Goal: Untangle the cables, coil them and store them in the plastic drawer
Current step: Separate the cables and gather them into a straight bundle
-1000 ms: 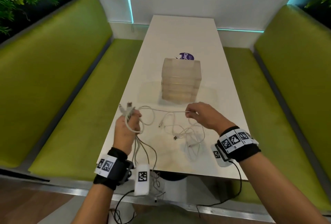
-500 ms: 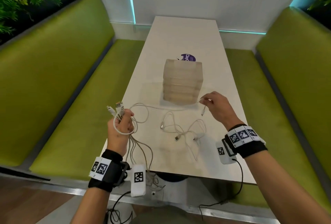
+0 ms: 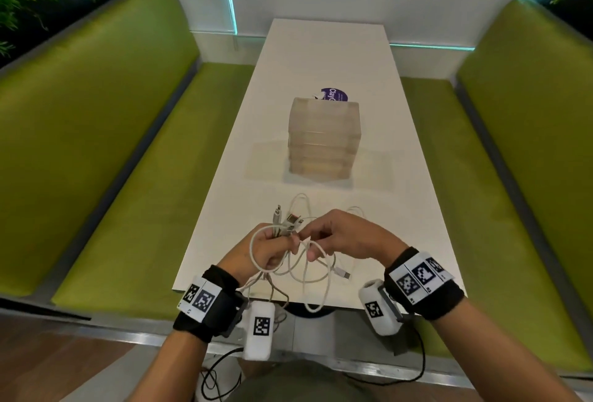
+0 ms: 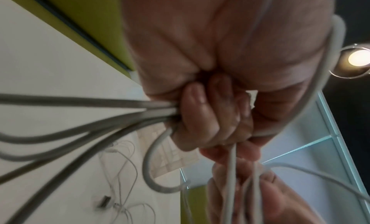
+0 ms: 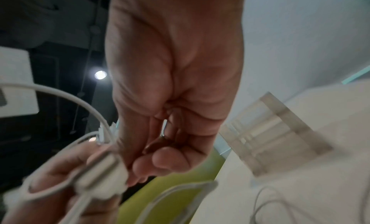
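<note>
Left hand (image 4: 210, 88): fingers curled tight round a bundle of white cables (image 4: 84, 116).
Cables: strands fan out leftward; one loops below the fist.
Table (image 4: 40, 61): white, loose cable lying on it.
Right hand (image 4: 270, 200): blurred, below.

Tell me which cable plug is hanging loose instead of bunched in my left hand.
The white plug dangling below the right hand, over the table's near edge; the others stick up from the left hand.

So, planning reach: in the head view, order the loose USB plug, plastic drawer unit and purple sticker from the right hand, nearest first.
From the right hand:
1. Loose USB plug, just below it, near table edge.
2. Plastic drawer unit, mid-table, ahead.
3. Purple sticker, behind the drawers.
</note>
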`<control>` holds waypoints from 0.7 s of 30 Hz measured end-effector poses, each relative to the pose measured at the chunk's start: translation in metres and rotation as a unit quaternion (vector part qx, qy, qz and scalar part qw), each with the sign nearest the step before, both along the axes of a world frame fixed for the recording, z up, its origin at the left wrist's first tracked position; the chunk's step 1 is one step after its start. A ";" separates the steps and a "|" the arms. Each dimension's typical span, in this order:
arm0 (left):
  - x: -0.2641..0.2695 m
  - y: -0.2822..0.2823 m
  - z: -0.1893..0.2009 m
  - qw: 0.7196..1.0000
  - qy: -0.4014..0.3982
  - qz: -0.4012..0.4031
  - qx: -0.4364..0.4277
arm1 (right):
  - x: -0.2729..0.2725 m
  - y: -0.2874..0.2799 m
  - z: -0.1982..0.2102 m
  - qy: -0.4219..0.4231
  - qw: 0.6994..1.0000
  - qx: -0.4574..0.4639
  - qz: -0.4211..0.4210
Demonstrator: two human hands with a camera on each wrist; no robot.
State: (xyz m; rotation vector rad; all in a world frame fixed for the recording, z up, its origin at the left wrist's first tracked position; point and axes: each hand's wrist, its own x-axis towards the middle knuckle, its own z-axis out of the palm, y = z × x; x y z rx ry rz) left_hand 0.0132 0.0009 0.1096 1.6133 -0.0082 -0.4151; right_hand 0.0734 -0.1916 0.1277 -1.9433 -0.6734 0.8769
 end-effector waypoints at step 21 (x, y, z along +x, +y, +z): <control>-0.005 -0.015 -0.017 0.995 -0.017 0.083 -0.044 | 0.000 0.011 -0.006 0.086 0.976 0.105 -0.171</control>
